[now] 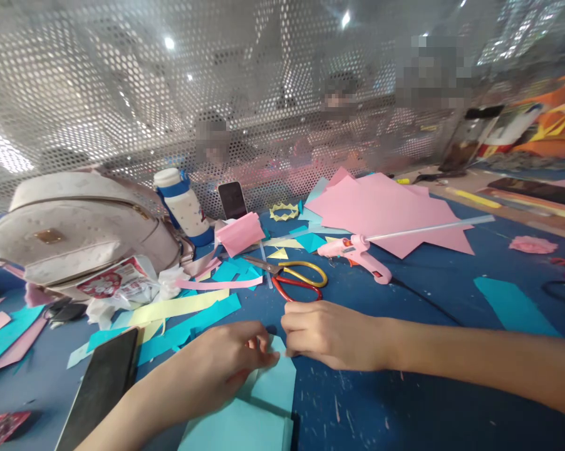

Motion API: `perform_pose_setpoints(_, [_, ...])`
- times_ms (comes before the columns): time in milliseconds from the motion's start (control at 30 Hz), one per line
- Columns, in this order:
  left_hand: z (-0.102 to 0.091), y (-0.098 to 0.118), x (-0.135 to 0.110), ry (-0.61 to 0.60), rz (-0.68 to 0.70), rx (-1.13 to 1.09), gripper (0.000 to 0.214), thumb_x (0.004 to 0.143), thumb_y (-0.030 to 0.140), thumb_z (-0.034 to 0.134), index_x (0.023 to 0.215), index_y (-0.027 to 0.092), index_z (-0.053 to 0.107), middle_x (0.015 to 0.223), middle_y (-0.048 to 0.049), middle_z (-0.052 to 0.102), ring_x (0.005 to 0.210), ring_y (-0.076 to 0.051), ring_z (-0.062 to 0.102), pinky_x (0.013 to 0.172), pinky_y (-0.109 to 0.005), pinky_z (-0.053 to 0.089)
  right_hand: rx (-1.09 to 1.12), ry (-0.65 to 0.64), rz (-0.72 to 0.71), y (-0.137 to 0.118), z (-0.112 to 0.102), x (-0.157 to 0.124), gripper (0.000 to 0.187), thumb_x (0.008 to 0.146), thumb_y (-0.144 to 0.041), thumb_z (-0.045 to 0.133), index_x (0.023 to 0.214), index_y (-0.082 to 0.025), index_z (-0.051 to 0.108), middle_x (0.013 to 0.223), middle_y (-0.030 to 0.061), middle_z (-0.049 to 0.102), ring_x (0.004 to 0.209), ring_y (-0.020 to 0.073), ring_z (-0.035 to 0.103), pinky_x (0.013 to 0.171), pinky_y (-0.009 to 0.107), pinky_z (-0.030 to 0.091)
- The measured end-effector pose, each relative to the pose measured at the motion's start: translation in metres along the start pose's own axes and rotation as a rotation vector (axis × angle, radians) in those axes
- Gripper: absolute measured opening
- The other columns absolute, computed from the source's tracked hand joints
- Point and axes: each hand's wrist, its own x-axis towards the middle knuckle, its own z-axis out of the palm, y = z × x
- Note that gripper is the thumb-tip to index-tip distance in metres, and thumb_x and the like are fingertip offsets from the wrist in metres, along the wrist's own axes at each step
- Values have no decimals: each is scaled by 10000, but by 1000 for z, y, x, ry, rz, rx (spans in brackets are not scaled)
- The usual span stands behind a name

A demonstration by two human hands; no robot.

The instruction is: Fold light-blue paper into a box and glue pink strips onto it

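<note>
Both my hands meet on a teal paper sheet [259, 410] lying on the blue table near the front edge. My left hand [226, 366] is closed in a pinch on the sheet's far corner. My right hand [327, 332] is curled, its fingers pressing down on the same top edge just to the right. The two sets of fingertips almost touch. Red and yellow handled scissors [292, 279] lie just beyond my hands. A pink glue gun [357, 254] with a long clear stick lies further back right.
A black phone [101, 388] lies at front left. Teal, yellow and pink paper strips [179, 310] are scattered left of centre. A white handbag [76, 228], a bottle [183, 203] and large pink sheets [386, 210] stand at the back before a perforated metal screen.
</note>
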Motion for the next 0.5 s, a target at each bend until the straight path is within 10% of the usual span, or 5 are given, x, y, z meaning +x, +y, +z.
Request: perform_pose_setpoints(500, [0, -3, 0, -2, -18, -46, 468, 835, -59, 488, 1118, 254, 690, 1085, -22, 663, 886, -145, 668, 715, -228, 492, 313, -96, -127, 9, -14, 0, 179, 939, -91, 580, 838, -152, 715, 800, 48, 656, 824, 165, 554, 767, 273, 439])
